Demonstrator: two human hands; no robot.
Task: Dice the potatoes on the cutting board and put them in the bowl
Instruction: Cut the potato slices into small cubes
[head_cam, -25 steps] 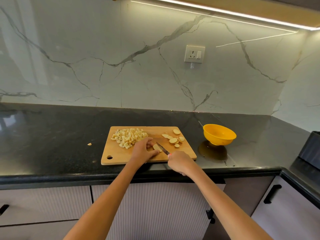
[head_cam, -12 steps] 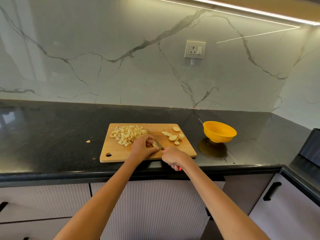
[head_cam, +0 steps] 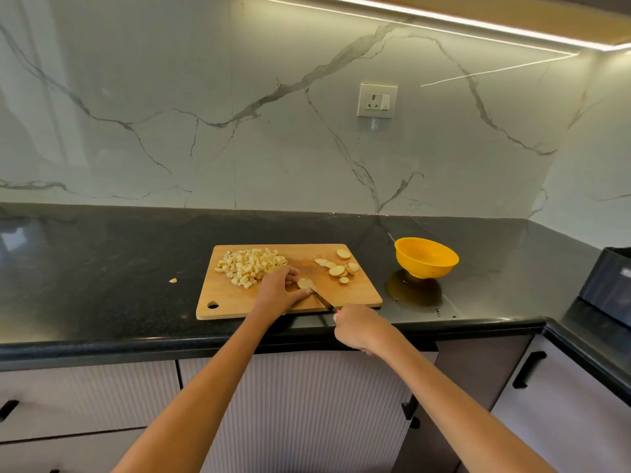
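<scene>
- The left hand (head_cam: 278, 290) rests on the wooden cutting board (head_cam: 362, 295), fingers curled over a potato slice (head_cam: 305, 284) and pinning it down.
- The right hand (head_cam: 358, 327) grips the knife (head_cam: 322, 300) by its handle at the desk's front edge; the blade angles up to the held slice.
- A heap of diced potato (head_cam: 251, 264) lies on the board's far-left part, just behind the left hand.
- Uncut potato slices (head_cam: 338, 266) sit in a loose cluster at the far right of the board.
- The yellow bowl (head_cam: 426, 257) stands on the black desk (head_cam: 102, 268), near the board's right end.
- One stray potato bit (head_cam: 173, 280) lies on the desk left of the board.
</scene>
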